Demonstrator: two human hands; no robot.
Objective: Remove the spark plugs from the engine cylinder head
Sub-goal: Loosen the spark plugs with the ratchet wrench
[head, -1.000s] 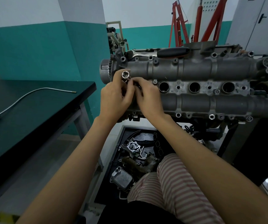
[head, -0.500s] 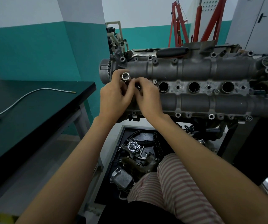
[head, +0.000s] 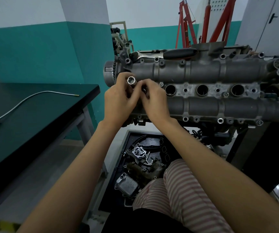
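I see the cylinder head (head: pixel 202 91) on its stand at about 1 o'clock from my hands, its long side running left to right. Three open plug wells (head: pixel 202 90) sit in a row along its middle; the leftmost well is hidden behind my fingers. No spark plug shows clearly; something small and dark sits between the fingertips, too small to name.

My left hand (head: pixel 118 101) is curled around a socket (head: pixel 131 80), whose shiny open end faces me at 12 o'clock of that hand. My right hand (head: pixel 153 100) is just beside it at 3 o'clock, its fingers bent and pinching at the socket's lower part, touching the left hand's fingers. Both hands hover over the head's left end.

A ratchet (head: pixel 169 54) with a black grip lies along the head's far top edge, at 12 o'clock. Below the head, at 6 o'clock, a black tray (head: pixel 118 174) on the floor holds loose engine parts and a chain. At 9 o'clock a dark tabletop (head: pixel 34 115) carries a bent metal rod (head: pixel 34 96). A red crane frame (head: pixel 202 22) stands behind the engine at 1 o'clock. My striped trousers (head: pixel 177 190) show at the bottom.
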